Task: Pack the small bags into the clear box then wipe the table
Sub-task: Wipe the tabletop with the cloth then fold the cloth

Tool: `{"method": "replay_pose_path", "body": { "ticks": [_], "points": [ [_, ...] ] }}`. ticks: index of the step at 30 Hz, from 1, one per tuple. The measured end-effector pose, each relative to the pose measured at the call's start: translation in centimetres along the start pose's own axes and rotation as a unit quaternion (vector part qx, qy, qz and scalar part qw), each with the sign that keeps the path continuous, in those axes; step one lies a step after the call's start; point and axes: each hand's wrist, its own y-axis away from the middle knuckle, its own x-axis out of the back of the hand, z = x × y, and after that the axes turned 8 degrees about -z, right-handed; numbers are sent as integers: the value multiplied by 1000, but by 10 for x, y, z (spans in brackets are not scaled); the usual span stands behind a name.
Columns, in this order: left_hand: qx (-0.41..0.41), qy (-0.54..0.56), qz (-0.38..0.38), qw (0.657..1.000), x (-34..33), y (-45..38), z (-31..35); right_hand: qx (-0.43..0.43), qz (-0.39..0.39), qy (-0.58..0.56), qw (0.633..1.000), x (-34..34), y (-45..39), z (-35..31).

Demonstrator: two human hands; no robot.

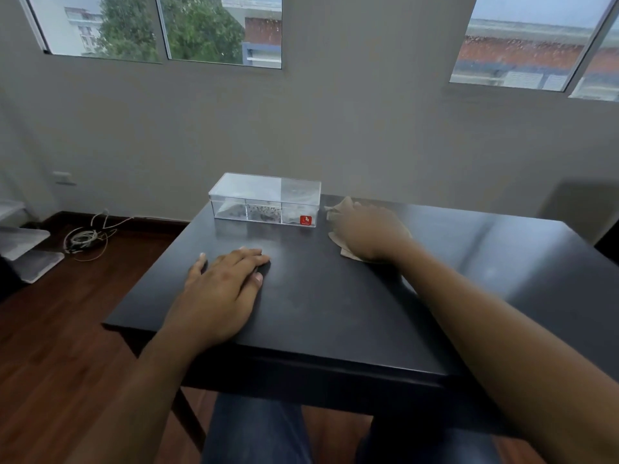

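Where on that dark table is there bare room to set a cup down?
Bare: the stretch between the left hand and right hand, and the right side past the cloth. Crowded: the far edge, with the clear box and cloth.

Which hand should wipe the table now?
The right hand, probably. It already lies flat on the beige cloth, beside the clear box with the small bags inside. The left hand rests bare on the dark table, away from the cloth.

Dark table: clear box, beige cloth, both hands.
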Motion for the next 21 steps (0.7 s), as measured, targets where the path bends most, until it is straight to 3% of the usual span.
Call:
{"method": "replay_pose_path", "body": {
  "ticks": [8, 13, 21],
  "points": [
    [-35, 7, 5, 999, 4, 3, 0, 45, 5, 11, 999, -23, 102, -25],
    [-53, 0, -20, 998, 10, 2, 5, 34, 9, 2, 999, -24, 112, -42],
    [-94, -1, -13, 995, -5, 9, 37, 102, 44, -30, 993, -39, 142, -46]
  ]
}}
